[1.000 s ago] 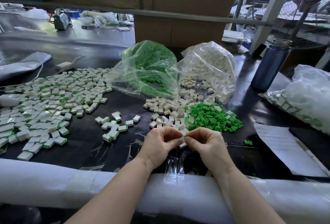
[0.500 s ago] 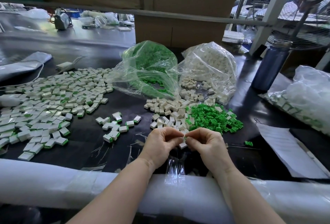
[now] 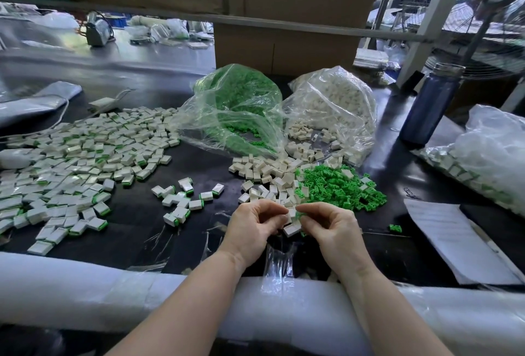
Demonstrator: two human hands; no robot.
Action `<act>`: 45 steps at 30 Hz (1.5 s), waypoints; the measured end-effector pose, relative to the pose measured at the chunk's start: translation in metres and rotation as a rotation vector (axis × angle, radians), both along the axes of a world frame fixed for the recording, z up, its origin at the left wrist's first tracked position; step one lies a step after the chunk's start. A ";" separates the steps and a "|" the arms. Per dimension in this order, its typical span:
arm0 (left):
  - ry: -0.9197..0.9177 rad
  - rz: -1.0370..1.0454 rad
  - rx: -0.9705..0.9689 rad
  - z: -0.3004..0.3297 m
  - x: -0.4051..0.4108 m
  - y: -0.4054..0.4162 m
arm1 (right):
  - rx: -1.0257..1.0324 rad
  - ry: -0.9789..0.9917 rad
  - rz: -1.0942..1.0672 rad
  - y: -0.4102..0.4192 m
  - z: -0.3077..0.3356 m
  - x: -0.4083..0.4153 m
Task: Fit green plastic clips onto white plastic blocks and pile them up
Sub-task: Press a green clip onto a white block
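White plastic, one block (image 3: 292, 228), sits between the two hands, just on the near side of the loose green clip heap (image 3: 338, 186). The left hand (image 3: 255, 229) has its fingers curled, fingertips (image 3: 279, 215) pinching the block's upper left. The right hand (image 3: 331, 229) is likewise curled, thumb and forefinger closed on the block's right side with green showing at its fingertips (image 3: 301, 209); whether that green is a seated clip cannot be told.

Containers: behind the heap to the left, a clear bag of green clips (image 3: 235, 105) lies open toward the heap. Directly behind the heap, a clear bag of white blocks (image 3: 332, 105) spills blocks into a loose white pile (image 3: 270, 174) touching the heap's left edge. Far left of the heap lies the spread of finished pieces (image 3: 71, 157), with a small cluster (image 3: 184, 199) between.

Edges: a white padded table edge (image 3: 85, 293) runs beneath both forearms. Right of the heap lie a paper sheet (image 3: 454, 242) and a blue bottle (image 3: 429, 105); bare dark tabletop (image 3: 136, 230) shows left of the hands.
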State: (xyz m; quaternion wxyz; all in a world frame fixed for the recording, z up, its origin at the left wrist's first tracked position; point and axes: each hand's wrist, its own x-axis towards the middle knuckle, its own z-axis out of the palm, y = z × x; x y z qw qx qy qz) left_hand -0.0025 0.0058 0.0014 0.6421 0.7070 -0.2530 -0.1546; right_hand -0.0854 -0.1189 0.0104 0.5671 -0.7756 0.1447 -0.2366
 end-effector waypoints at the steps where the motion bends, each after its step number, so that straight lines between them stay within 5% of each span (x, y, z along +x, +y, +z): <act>1: 0.000 0.000 0.001 0.000 0.000 0.000 | -0.007 0.006 0.002 0.000 0.000 0.000; 14: -0.040 -0.008 0.079 0.000 -0.001 0.000 | 0.198 -0.030 0.012 -0.002 -0.001 0.000; 19: -0.054 -0.017 0.097 0.002 -0.003 0.001 | 0.067 -0.016 -0.023 -0.005 -0.001 0.000; 28: -0.013 -0.143 0.060 0.005 -0.006 0.002 | 0.315 -0.063 -0.062 -0.007 0.001 -0.001; 32: -0.152 -0.163 0.161 0.002 -0.008 -0.001 | 0.364 -0.048 -0.063 -0.007 0.000 -0.001; 45: -0.074 -0.066 0.088 0.001 -0.001 0.000 | 0.097 -0.014 -0.010 -0.004 0.001 -0.001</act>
